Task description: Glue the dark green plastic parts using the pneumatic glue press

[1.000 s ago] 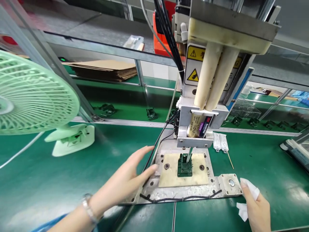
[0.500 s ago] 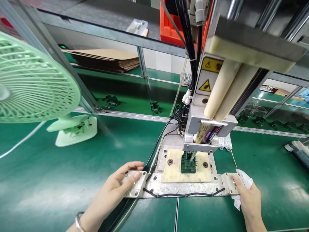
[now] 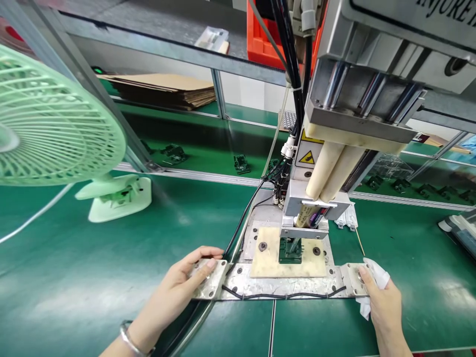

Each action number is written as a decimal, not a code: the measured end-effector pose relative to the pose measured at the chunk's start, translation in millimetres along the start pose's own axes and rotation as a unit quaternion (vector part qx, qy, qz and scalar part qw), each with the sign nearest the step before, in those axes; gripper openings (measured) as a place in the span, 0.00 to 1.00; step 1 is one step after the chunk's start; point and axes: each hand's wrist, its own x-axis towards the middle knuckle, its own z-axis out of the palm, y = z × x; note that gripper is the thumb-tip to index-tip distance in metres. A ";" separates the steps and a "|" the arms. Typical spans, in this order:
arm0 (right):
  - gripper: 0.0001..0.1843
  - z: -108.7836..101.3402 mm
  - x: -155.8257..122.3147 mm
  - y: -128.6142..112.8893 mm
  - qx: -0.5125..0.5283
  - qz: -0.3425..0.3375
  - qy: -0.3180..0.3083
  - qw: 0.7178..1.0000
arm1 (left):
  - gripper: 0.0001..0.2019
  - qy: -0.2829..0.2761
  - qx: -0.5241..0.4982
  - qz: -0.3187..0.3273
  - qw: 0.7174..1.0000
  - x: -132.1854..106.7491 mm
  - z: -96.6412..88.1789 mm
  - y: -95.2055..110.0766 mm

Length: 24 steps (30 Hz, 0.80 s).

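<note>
In the head view, the left hand (image 3: 176, 277) rested over the left block (image 3: 214, 285), thumb and fingers apart; the right hand (image 3: 386, 300) was closed on a white cloth (image 3: 379, 271), its thumb on the right block (image 3: 351, 283). Between and beyond them, the green board (image 3: 285, 254) already sat on the pale plate (image 3: 268, 268) beneath the dispenser (image 3: 303, 232), not yet lifted off; whether work on it was finished, I couldn't tell. Hoses (image 3: 243, 233) crowded the left fingertips; open tabletop (image 3: 427, 267) lay right of the right hand.
</note>
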 end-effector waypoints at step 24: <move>0.41 -0.4 1.5 4.2 0.006 -0.015 0.004 1.000 | 0.19 -0.009 0.051 0.043 0.998 2.2 -1.0 -0.8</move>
